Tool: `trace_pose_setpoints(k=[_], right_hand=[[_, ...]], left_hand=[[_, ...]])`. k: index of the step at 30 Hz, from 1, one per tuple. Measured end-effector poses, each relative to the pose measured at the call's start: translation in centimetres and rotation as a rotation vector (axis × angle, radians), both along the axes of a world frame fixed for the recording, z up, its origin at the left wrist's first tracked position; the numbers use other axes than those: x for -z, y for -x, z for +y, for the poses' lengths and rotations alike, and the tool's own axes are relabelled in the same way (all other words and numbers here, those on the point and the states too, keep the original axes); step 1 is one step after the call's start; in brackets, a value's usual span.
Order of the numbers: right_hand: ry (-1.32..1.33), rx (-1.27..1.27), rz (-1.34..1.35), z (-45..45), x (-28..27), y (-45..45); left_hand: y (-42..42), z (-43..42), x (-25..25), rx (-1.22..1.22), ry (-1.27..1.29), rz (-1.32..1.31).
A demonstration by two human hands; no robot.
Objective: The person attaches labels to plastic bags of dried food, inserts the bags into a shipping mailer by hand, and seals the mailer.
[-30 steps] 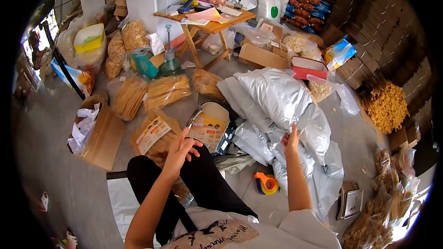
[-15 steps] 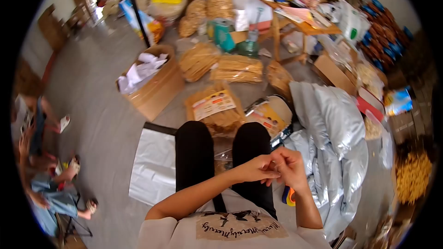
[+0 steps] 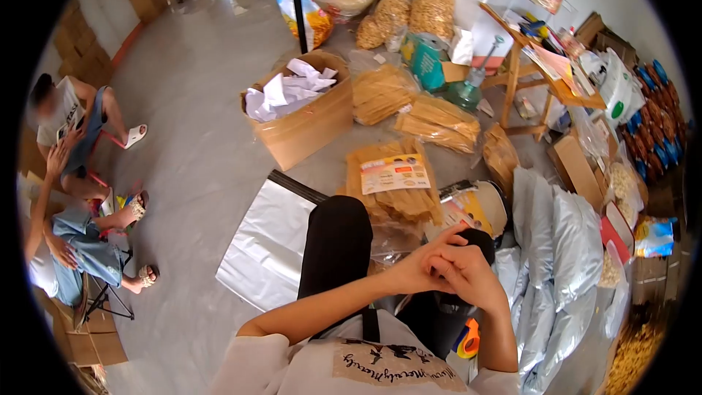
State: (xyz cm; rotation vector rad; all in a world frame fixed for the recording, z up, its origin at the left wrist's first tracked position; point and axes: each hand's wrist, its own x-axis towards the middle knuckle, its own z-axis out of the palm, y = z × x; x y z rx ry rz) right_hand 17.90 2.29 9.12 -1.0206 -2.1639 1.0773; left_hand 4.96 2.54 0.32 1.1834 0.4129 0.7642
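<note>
My left hand [image 3: 414, 269] and my right hand [image 3: 474, 273] are pressed together above my right knee, the fingers of each closed over the other. I see no object between them, though the inner fingers are partly hidden. Below my right wrist lies an orange and blue tape dispenser [image 3: 468, 339]. Beyond my knees rests a clear packet of flat tan dried food [image 3: 395, 201] with a printed label. A round tub-like container [image 3: 488, 205] with a yellow-and-white label is just past my hands. Silver-grey plastic bags [image 3: 559, 249] are piled to the right.
A white plastic mailing bag [image 3: 263, 241] lies left of my knees. Behind it stands a cardboard box [image 3: 303, 132] of crumpled paper. More tan packets [image 3: 439, 123] and a wooden table [image 3: 541, 73] are farther back. Two seated people [image 3: 80, 212] are at the left.
My view has turned left, so the room's contents appear farther right and the two people show more fully. My hands have gone from fingertips touching to clasped over one another.
</note>
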Motion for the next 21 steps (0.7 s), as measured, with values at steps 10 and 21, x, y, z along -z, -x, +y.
trace_pose_setpoints(k=[10, 21], right_hand=[[0.445, 0.350, 0.876, 5.3, 1.9, 2.0], [0.634, 0.525, 1.130, 12.0, 5.8, 5.6]], left_hand=[[7.0, 5.3, -3.4, 0.095, 0.573, -0.184], [8.6, 18.1, -1.8, -0.254, 0.659, -0.290]])
